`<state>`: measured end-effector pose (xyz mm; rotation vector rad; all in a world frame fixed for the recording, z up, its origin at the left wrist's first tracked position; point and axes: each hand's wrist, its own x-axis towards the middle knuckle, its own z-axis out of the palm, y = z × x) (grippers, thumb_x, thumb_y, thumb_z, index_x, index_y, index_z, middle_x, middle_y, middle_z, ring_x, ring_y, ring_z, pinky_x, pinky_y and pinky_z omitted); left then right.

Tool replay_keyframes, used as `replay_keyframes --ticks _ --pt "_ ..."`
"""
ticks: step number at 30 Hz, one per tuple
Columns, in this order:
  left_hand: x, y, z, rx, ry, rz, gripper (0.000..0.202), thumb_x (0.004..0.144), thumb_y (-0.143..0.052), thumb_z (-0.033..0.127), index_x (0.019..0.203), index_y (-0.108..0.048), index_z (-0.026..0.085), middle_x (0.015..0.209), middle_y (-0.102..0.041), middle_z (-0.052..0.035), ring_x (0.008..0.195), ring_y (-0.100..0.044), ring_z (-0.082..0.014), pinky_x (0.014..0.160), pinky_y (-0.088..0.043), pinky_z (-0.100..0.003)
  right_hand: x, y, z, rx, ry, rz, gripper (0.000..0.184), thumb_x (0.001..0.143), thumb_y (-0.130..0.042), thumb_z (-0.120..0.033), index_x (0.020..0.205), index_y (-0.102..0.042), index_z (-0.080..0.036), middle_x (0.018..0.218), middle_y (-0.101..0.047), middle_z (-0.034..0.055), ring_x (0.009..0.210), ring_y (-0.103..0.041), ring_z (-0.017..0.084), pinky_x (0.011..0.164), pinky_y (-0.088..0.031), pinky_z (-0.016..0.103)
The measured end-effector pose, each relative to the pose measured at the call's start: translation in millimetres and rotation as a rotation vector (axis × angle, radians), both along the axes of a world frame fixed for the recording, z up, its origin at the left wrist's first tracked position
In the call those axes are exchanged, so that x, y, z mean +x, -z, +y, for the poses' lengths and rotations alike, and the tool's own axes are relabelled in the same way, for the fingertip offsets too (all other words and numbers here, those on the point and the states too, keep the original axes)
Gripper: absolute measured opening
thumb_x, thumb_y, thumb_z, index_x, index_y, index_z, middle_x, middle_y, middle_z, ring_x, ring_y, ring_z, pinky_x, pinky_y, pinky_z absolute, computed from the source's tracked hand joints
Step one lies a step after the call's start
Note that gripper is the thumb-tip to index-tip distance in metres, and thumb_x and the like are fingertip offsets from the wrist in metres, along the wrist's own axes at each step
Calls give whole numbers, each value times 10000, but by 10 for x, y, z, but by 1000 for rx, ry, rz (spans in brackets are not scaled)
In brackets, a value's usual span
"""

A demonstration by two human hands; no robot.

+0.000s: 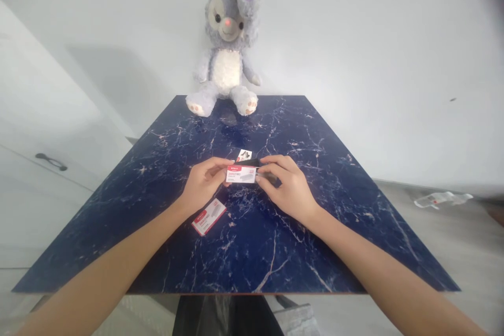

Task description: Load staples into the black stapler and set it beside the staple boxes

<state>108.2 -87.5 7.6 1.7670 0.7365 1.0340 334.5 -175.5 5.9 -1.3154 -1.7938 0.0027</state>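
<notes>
A small white-and-red box [241,174], printed with what looks like a strip of staples, is held up between my hands. My left hand [205,178] is closed on its left end. At its right end, my right hand [289,184] is closed, thumb at the box's edge and fingertips on a black object [248,161] just behind it. That object is mostly hidden and may be a stapler. Beyond it shows a white card or box [244,155] with a dark picture. A second white-and-red box [209,217] lies tilted on the table below my left hand.
The table [315,142] has a dark blue marbled top. A grey plush rabbit [228,37] sits at its far edge against the wall. A clear plastic bottle or wrapper [443,199] lies on the floor at right. A cabinet door with a dark handle [51,161] stands at left.
</notes>
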Motion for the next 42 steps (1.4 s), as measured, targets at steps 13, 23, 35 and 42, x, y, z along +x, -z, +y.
replay_keyframes --ticks 13,23,35,42 --pt "-17 19 68 -93 -55 -71 167 853 -718 261 999 -735 182 812 -757 -23 608 -663 -134 634 -564 -283 77 -143 -8 -39 -2 159 60 930 -607 -247 878 -629 -226 1129 -698 77 1066 -647 253 946 -514 454" --pt "-23 89 140 -279 -49 -204 255 828 -764 324 1036 -711 185 938 -774 -61 655 -698 -153 632 -593 -300 142 -84 73 -159 94 676 109 907 -631 -327 882 -605 -225 846 -702 25 806 -688 192 770 -546 351" --pt "-20 49 81 -383 167 -217 324 844 -762 314 1135 -713 179 1007 -780 -98 779 -743 -208 728 -625 -350 114 -65 74 -263 61 704 73 835 -596 -227 839 -665 -206 802 -708 11 706 -645 157 658 -483 283" --pt "-5 18 6 -325 310 -169 371 850 -767 281 1201 -692 186 1136 -761 -118 905 -754 -235 808 -636 -373 81 -26 55 -246 106 607 51 816 -625 -236 771 -626 -211 764 -693 1 679 -612 156 633 -448 287"
